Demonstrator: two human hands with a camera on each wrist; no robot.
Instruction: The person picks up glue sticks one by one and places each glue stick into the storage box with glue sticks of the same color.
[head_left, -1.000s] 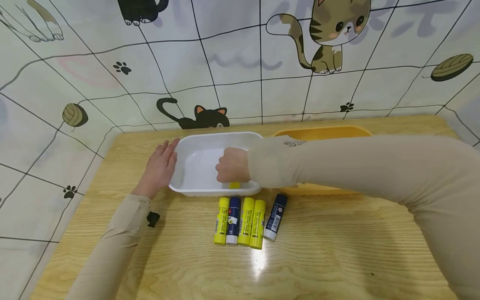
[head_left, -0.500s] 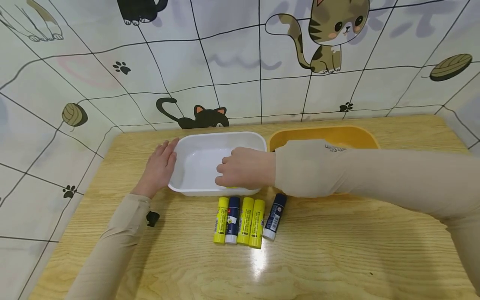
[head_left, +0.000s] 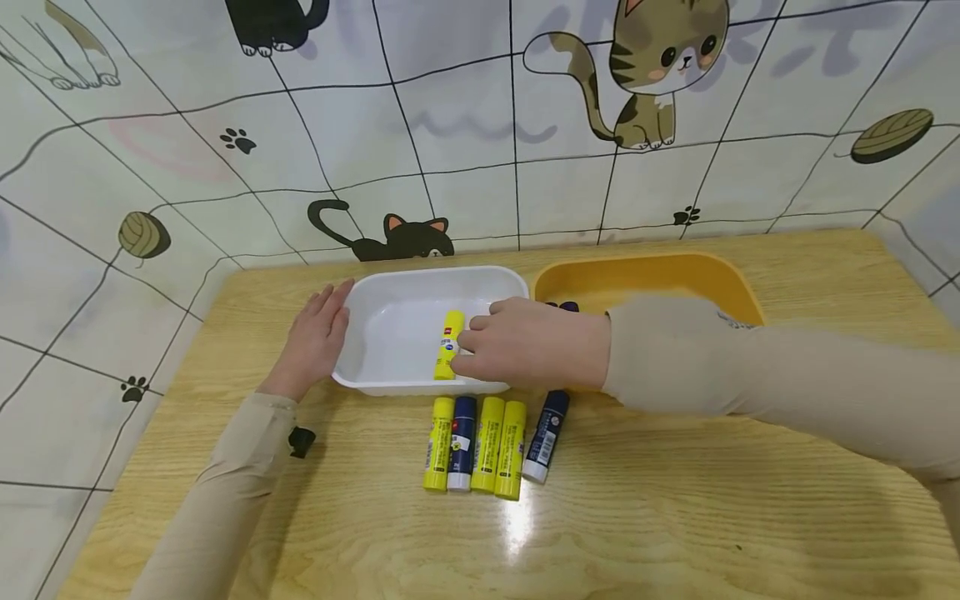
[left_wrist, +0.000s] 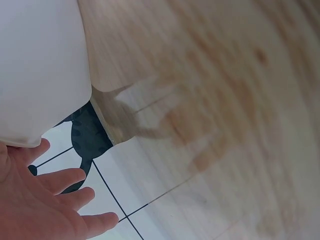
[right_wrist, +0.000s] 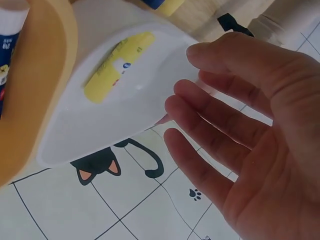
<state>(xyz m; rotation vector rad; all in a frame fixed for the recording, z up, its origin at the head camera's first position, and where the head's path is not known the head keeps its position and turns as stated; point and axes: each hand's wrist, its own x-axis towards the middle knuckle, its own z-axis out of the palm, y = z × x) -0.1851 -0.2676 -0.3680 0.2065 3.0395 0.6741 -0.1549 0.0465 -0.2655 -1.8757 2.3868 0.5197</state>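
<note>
Glue stick [head_left: 449, 345], a yellow one, can be seen lying in the white tub [head_left: 393, 333], right of the middle, with one end close to the near wall. Nothing's being gripped by the right hand [head_left: 528, 343], btw: it's held just beside that stick, over the right part of the tub, and in the right wrist view its fingers are seen loosely bent, thumb well apart from the stick. The left hand [head_left: 309, 340] is rested against the tub's left rim, fingers pretty much straight, nothing grasped either.

On the bench [head_left: 637, 525], a tight row is laid out in front of the tub: a yellow tube [head_left: 438, 443], a navy tube [head_left: 462, 443], then two more yellow tubes [head_left: 489, 446]. A tilted navy tube [head_left: 546, 437] is set a bit off to the right of those. The orange tub [head_left: 652, 279] is placed right next to the white one, partly covered by the right sleeve [head_left: 750, 367]; a couple of dark caps [head_left: 569, 307] can be made out inside it. Cartoon cats are printed on the wall [head_left: 465, 92] behind.
</note>
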